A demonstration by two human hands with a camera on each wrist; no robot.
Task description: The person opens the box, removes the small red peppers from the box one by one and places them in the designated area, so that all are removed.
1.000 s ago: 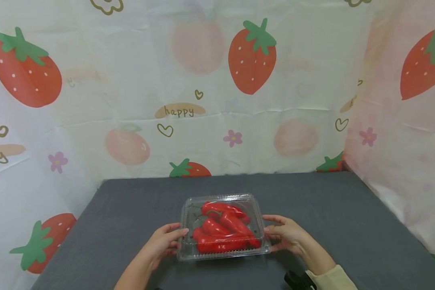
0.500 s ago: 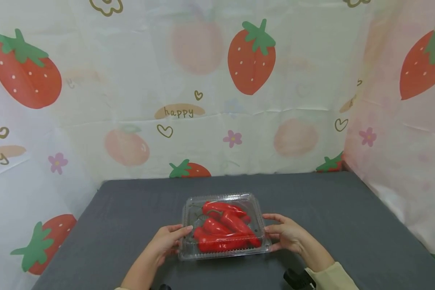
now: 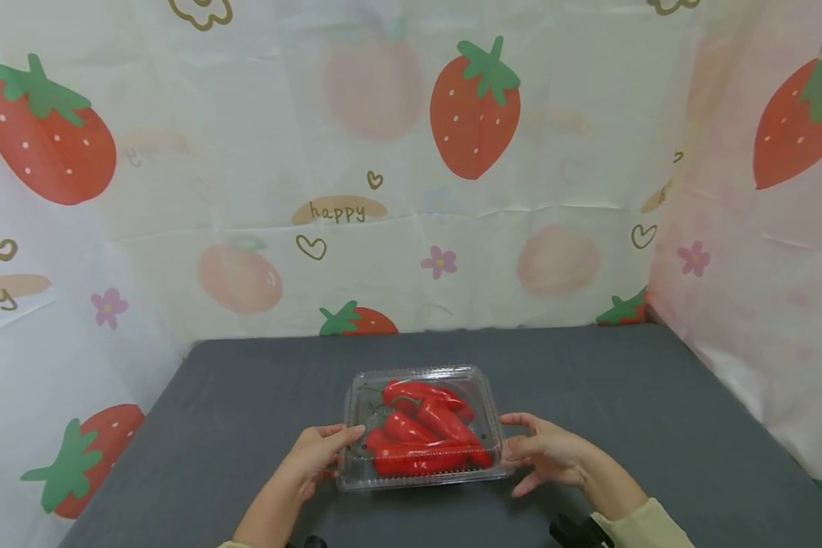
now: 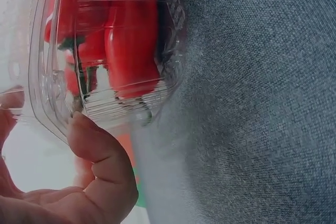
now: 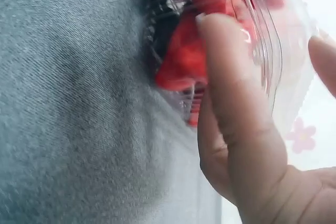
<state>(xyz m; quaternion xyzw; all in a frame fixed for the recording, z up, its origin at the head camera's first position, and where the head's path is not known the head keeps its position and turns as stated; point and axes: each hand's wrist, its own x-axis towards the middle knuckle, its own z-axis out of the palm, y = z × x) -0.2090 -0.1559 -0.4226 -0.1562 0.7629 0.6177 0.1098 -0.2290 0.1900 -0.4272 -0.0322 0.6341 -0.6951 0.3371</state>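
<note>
A clear plastic clamshell box (image 3: 421, 487) with several red peppers (image 3: 445, 422) inside sits on the dark cloth, its lid down. My left hand (image 3: 315, 460) pinches its left edge, thumb on the lid and the other fingers at the side and below. In the left wrist view, a bent finger (image 4: 100, 145) touches the rim from underneath. At the right side, my right hand (image 3: 551, 453) is spread, with fingertips right at the box's edge. In the right wrist view, its fairly straight finger (image 5: 231, 72) overlaps the box wall, blurred.
A dark grey cloth (image 3: 260, 388) covers the table. A white curtain (image 3: 397, 266) printed with strawberries hangs behind and on both sides. A black strap or device (image 3: 578, 530) is on the right wrist, by a pale sleeve (image 3: 647, 525).
My left thumb has come further onto the lid. The right hand has loosened and drawn slightly back and down, its fingers spreading. The box has shifted very little.
</note>
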